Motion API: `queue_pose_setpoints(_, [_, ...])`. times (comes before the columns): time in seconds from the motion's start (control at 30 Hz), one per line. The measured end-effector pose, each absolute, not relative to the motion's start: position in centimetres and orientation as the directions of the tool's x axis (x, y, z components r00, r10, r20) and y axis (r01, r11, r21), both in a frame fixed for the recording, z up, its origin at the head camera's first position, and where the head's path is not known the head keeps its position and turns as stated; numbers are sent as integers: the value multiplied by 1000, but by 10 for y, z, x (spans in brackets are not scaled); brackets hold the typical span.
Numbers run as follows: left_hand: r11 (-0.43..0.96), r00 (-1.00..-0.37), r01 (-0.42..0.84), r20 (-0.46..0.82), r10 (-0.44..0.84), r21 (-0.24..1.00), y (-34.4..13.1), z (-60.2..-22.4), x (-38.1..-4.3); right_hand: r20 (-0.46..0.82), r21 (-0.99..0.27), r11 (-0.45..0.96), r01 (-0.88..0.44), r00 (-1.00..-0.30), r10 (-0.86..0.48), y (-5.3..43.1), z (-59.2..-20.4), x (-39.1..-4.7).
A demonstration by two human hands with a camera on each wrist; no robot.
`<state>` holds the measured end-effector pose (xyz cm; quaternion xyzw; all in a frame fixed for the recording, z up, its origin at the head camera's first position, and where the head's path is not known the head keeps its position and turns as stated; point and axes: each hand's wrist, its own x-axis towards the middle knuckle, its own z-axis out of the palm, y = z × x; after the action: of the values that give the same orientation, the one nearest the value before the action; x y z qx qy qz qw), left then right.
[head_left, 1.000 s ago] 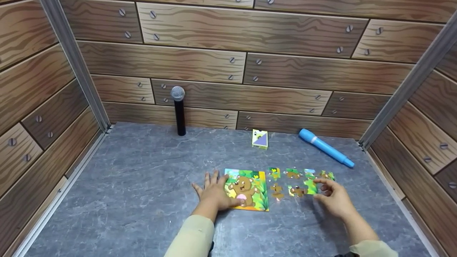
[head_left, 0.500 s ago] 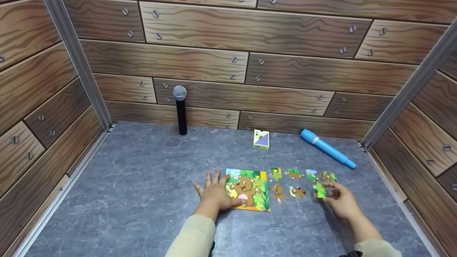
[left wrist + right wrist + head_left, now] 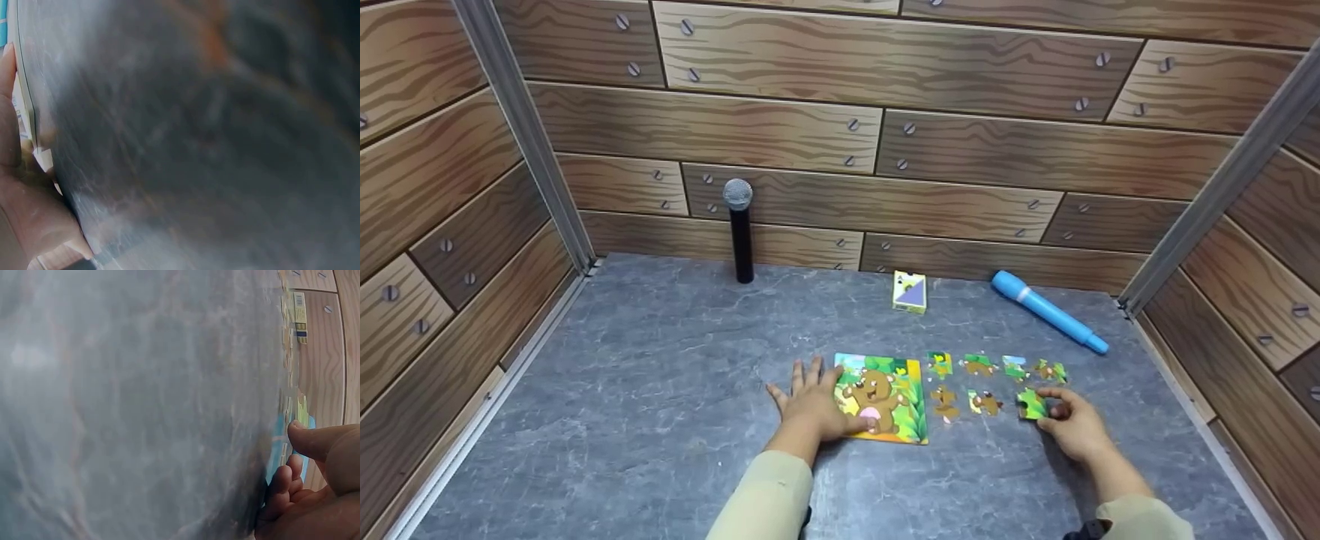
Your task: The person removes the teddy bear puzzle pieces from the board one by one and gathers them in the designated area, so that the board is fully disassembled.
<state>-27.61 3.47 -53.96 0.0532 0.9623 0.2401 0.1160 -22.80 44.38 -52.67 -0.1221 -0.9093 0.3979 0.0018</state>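
In the head view my left hand (image 3: 814, 409) lies with fingers spread, its thumb over the lower left of a square bear picture board (image 3: 896, 405). My right hand (image 3: 1072, 424) pinches a green jigsaw piece (image 3: 1032, 403) by its right side, between thumb and fingers. That piece is at the right end of the nearer row, low over the table. Loose bear puzzle pieces lie left of it and behind it, among them a brown one (image 3: 943, 403) and one with a blue top (image 3: 1014, 367). The right wrist view shows my thumb (image 3: 315, 439) near the green piece's edge.
A black microphone (image 3: 741, 240) with a silver head stands upright at the back left. A playing-card box (image 3: 910, 292) sits behind the board. To the right lies a blue pen-shaped stick (image 3: 1050, 311). Wood-patterned walls (image 3: 780, 135) enclose the grey table (image 3: 645, 390).
My right hand has carried the green piece rightward, away from its neighbour in the nearer row, then slightly down and toward me. The left hand has stayed on the board.
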Motion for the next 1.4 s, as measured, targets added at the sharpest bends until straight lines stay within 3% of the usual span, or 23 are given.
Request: queue_pose_setpoints(1.4, [868,-972,56,-172,160,493,34,-549,-279,-156,-674,692,259,-965,210,443,-527,-234])
